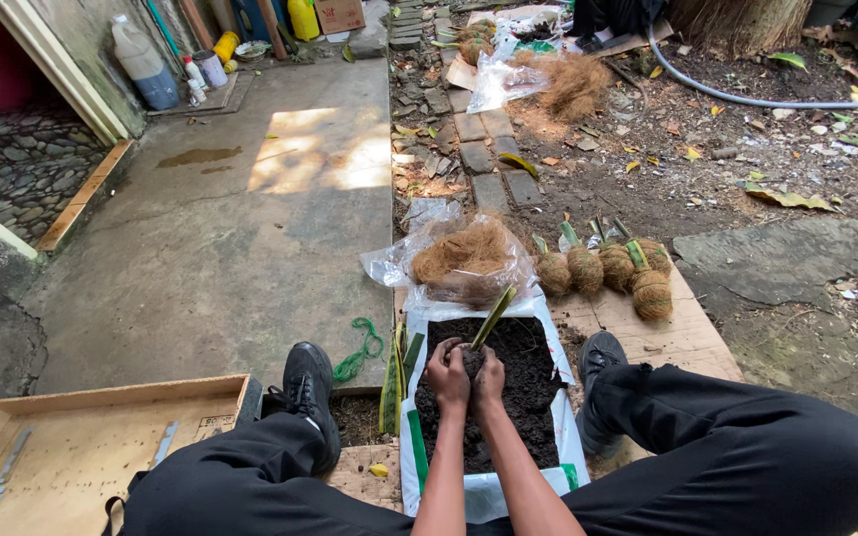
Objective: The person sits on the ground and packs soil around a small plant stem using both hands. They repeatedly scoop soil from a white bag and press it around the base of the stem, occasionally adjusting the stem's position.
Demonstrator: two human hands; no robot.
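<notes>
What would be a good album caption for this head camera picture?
Both hands, left hand and right hand, press soil around a leaf cutting over an open soil bag.

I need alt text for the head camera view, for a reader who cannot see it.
Seen from above, a seated person's left hand and right hand press dark soil around a green leaf cutting over an open soil bag. Finished fibre-wrapped balls lie on cardboard beyond.

Five round brown coir-wrapped plant balls point(603, 266) on the cardboard, two clear plastic bags of brown fibre point(464, 260), one open white sack of dark soil point(523, 372), two black shoes point(308, 382)
</notes>
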